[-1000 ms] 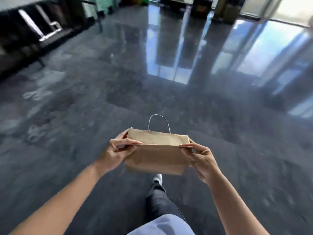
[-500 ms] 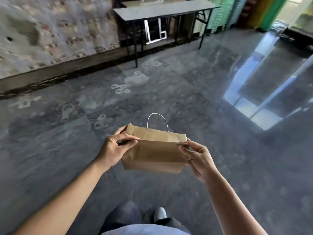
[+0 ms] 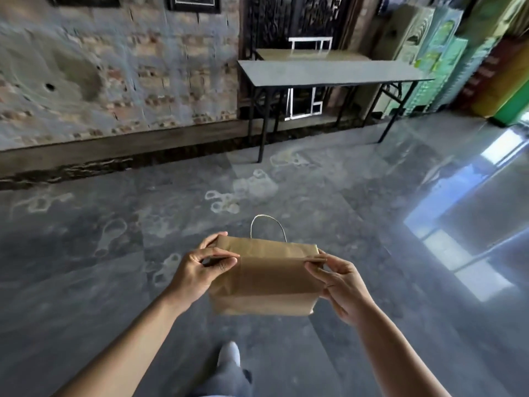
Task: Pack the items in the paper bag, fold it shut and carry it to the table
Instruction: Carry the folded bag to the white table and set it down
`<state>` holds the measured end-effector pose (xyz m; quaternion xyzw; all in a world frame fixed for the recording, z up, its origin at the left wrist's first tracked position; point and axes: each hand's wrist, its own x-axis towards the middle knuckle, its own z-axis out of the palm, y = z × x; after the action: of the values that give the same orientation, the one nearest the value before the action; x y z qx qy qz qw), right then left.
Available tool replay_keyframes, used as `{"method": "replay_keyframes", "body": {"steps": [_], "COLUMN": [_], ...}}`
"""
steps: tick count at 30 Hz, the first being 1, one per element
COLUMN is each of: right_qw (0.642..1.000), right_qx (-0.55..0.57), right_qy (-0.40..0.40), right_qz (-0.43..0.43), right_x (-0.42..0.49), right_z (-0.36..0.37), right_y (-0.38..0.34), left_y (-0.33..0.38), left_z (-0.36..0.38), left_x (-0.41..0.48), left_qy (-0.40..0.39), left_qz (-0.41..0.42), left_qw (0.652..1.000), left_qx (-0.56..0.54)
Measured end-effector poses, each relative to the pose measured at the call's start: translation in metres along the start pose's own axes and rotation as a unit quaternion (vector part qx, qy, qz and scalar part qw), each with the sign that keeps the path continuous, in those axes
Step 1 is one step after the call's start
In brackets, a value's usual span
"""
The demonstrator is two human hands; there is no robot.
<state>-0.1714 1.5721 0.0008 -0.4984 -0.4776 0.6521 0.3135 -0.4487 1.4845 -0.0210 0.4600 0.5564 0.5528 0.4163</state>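
A brown paper bag point(image 3: 266, 282) with its top folded over hangs in the air in front of me, a thin white cord handle point(image 3: 267, 226) sticking up behind the fold. My left hand point(image 3: 200, 270) pinches the fold at the bag's left end. My right hand point(image 3: 340, 285) pinches the fold at its right end. What is inside the bag is hidden. A long grey folding table point(image 3: 326, 71) on black legs stands ahead against the wall, above and a little right of the bag.
A worn brick wall point(image 3: 114, 75) runs along the left, with a dark baseboard strip. Coloured panels point(image 3: 446, 53) lean at the far right. The glossy grey floor point(image 3: 372, 224) stretches between me and the table. My foot point(image 3: 229, 353) shows below the bag.
The view has swung left and forward: the table now stands larger and nearer the middle. The bag stays held the same way in both hands.
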Motion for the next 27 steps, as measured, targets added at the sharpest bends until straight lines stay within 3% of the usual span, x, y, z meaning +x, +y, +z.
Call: {"method": "replay_keyframes", "body": {"steps": [6,16,27], "right_qw": [0.998,0.992,0.998], "right_qx": [0.043,0.104,0.046], "right_qy": [0.031,0.069,0.036], "right_qz": [-0.015,-0.006,-0.021], "right_x": [0.149,0.461,0.799], "right_z": [-0.005,-0.073,-0.127], "right_y": [-0.095,-0.167,-0.345], "left_y": [0.019,-0.026,-0.016], "left_z": [-0.001,0.038,0.061], "left_x": [0.194,0.533,0.890], "left_qy": [-0.022,-0.046,0.000], "left_qz": [-0.025,-0.056,-0.027], "left_qw": [0.999,0.997,1.000], "left_qx": [-0.005,0.004,0.001]}}
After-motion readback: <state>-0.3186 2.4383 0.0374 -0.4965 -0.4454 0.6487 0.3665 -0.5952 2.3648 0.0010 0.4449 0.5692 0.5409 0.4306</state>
